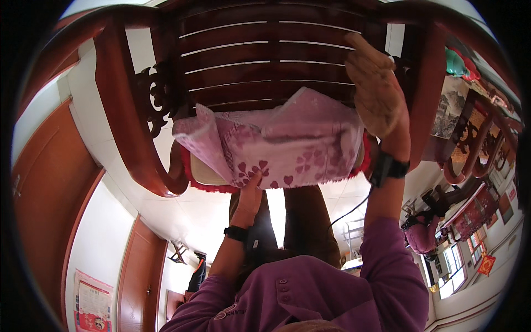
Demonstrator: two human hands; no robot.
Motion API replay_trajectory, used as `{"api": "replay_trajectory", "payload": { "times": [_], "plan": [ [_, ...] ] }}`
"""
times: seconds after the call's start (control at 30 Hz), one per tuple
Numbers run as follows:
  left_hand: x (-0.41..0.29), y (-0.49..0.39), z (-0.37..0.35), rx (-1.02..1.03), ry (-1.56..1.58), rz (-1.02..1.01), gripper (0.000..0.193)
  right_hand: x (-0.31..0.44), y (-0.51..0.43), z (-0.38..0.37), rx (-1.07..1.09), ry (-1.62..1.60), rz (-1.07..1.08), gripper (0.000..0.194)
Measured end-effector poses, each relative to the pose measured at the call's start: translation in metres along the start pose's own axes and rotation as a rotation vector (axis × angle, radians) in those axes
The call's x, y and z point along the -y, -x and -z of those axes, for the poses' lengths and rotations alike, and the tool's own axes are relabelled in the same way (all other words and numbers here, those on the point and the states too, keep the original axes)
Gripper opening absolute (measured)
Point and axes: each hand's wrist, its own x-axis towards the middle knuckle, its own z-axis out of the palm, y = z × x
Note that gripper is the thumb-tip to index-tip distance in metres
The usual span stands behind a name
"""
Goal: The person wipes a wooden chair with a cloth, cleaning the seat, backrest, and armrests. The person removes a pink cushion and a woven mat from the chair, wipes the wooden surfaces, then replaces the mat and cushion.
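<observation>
A pink towel (286, 141) with darker heart-shaped leaf prints lies rumpled across the seat of a dark red wooden armchair (232, 50). Its left corner is folded up, and another fold rises towards the slatted backrest. Under it shows a beige seat cushion (207, 170) with a red fringed border. My left hand (252, 189) pinches the towel's near edge, thumb on top and the other fingers hidden below. Flat and extended, my right hand (373, 89) is beside the towel's right end, in front of the backrest, holding nothing. Whether it touches the towel I cannot tell.
Curved armrests flank the seat on the left (120, 112) and right (429, 95). A black cable (352, 211) hangs from my right wrist strap (388, 169). Further right are another wooden chair (477, 137) and a person in purple (421, 232). Brown doors (49, 199) stand left.
</observation>
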Motion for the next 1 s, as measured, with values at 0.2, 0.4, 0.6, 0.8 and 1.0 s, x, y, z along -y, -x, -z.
{"api": "replay_trajectory", "payload": {
  "times": [0.2,0.4,0.6,0.8,1.0],
  "plan": [
    [-0.124,-0.058,-0.086,0.272,0.074,-0.354,0.062,0.04,0.073,-0.021,0.024,-0.095,0.117,0.054],
    [-0.17,-0.141,-0.122,-0.176,-1.374,-0.952,0.1,0.011,0.117,0.038,-0.118,-0.045,-0.045,0.058],
    [-0.139,-0.178,-0.098,-0.166,-1.868,-0.919,0.113,-0.071,0.131,0.064,-0.143,-0.1,-0.356,0.061],
    [-0.136,-0.2,-0.099,-0.175,-1.893,-0.946,0.119,-0.108,0.135,0.043,-0.161,-0.126,-0.473,0.07],
    [-0.181,-0.231,-0.139,-0.174,-1.89,-1.113,0.119,-0.11,0.13,0.051,-0.124,-0.112,-0.476,0.068]
  ]
}}
